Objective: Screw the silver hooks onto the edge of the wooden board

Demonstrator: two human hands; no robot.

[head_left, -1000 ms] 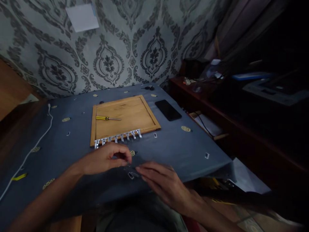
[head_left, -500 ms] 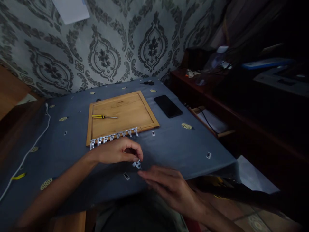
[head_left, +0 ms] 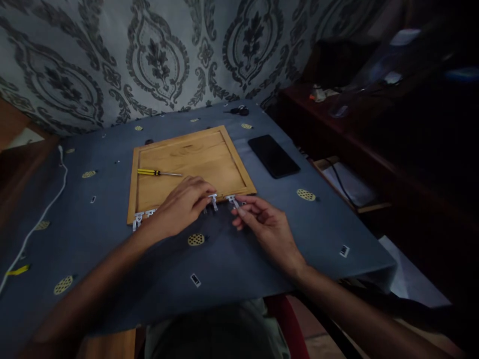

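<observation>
A wooden framed panel [head_left: 190,159] lies flat on a blue-grey tablecloth [head_left: 262,249]. Along its near edge sits a row of small white metal clips [head_left: 139,218]. My left hand [head_left: 181,204] rests over the middle of that row, fingertips curled at one clip [head_left: 213,200]. My right hand [head_left: 262,227] pinches another white clip [head_left: 233,200] at the panel's near right corner. A yellow-handled screwdriver [head_left: 157,172] lies on the panel beyond my left hand.
A black phone [head_left: 273,155] lies right of the panel. A white cable [head_left: 45,204] runs along the left of the table. Small dark keys [head_left: 239,110] sit at the far edge. A dark wooden shelf [head_left: 337,129] stands to the right. Patterned wallpaper is behind.
Both hands moved away from me, from the table's near edge up to the panel's near edge. A white clip came along and now sits at the right end of the row.
</observation>
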